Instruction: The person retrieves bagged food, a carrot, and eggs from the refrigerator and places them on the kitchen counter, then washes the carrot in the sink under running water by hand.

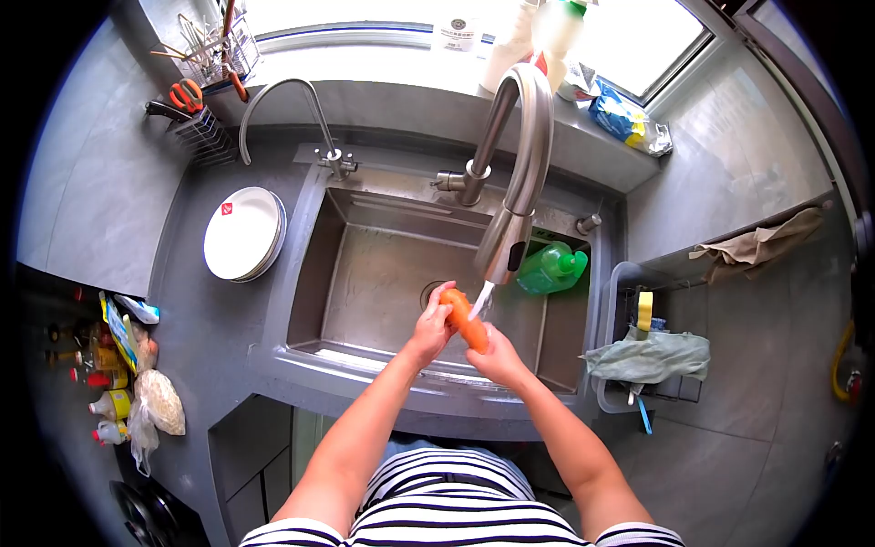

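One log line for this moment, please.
left hand: grips carrot, one end | right hand: grips other end | water: runs from faucet onto carrot, over sink | green bottle: in sink

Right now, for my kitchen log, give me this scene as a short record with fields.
Left hand: gripping the carrot's upper end
Right hand: gripping its lower end
Water: running from the large faucet onto the carrot
Below: metal sink, green bottle at its right
Left counter: stacked white plates
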Demonstrator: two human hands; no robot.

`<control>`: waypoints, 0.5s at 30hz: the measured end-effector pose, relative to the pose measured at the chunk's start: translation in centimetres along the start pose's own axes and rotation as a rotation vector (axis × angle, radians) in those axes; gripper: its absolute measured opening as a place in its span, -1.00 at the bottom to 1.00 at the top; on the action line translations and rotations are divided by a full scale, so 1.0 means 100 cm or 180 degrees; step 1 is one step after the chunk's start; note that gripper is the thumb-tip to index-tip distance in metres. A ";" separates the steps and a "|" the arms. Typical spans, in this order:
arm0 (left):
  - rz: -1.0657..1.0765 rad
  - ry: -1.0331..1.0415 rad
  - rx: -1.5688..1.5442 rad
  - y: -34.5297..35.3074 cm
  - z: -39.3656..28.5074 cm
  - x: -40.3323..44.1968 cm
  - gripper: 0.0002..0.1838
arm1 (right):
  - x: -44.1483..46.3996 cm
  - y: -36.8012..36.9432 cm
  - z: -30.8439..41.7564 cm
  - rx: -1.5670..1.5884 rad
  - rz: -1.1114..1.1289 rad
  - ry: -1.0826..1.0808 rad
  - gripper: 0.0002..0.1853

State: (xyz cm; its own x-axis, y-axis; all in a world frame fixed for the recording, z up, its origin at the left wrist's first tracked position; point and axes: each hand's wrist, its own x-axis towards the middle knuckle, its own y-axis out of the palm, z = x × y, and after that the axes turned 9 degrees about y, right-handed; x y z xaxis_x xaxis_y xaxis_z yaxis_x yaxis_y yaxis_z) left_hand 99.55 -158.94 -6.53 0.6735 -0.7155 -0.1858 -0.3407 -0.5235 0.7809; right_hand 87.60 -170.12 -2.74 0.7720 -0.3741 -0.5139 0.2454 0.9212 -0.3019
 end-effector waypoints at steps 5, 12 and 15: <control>-0.0051 0.0005 0.0283 0.004 0.000 -0.002 -0.61 | 0.001 0.003 -0.008 0.0062 -0.0040 -0.0178 -0.58; 0.0114 0.0230 0.0222 0.001 0.011 -0.002 -0.62 | 0.001 0.002 -0.015 0.0124 0.0011 -0.0206 -0.57; -0.0181 0.0288 0.0456 0.007 0.016 0.001 -0.60 | 0.000 0.011 -0.016 0.0336 -0.0149 -0.0252 -0.55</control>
State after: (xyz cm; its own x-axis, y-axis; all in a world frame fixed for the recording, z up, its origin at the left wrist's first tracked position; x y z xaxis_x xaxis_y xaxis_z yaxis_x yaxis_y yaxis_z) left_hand 98.34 -160.15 -6.97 0.7485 -0.6415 -0.1678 -0.3859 -0.6272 0.6766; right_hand 86.92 -169.28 -4.37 0.8010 -0.4113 -0.4350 0.3395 0.9106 -0.2358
